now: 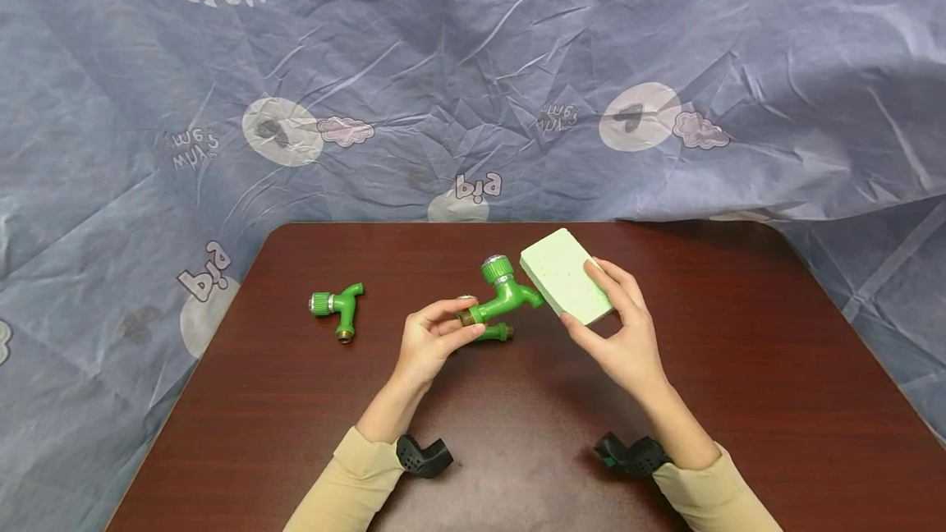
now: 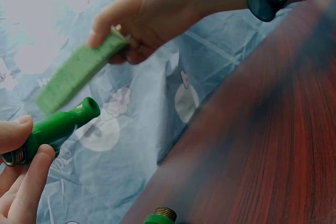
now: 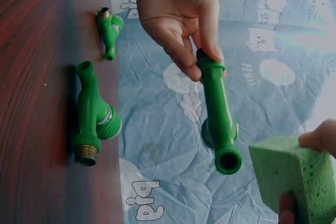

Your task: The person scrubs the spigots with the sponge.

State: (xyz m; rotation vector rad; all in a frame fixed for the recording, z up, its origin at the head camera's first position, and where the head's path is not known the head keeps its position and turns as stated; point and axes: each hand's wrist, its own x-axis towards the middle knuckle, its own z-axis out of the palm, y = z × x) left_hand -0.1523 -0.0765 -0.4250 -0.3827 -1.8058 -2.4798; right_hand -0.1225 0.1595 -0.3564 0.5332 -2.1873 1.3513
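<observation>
My left hand pinches a green tap by its threaded brass inlet, holding it above the table with its ribbed knob up and its spout toward the right. In my right hand is a pale green sponge, gripped by its edges between thumb and fingers. The sponge is close to the tap's spout; whether they touch I cannot tell. Below the held tap lies a second green tap, partly hidden by the left hand in the head view. A third green tap lies to the left.
The dark red-brown wooden table bears the two lying taps. Behind it hangs a wrinkled blue-grey printed cloth. Black wrist devices sit at both cuffs of the beige sleeves.
</observation>
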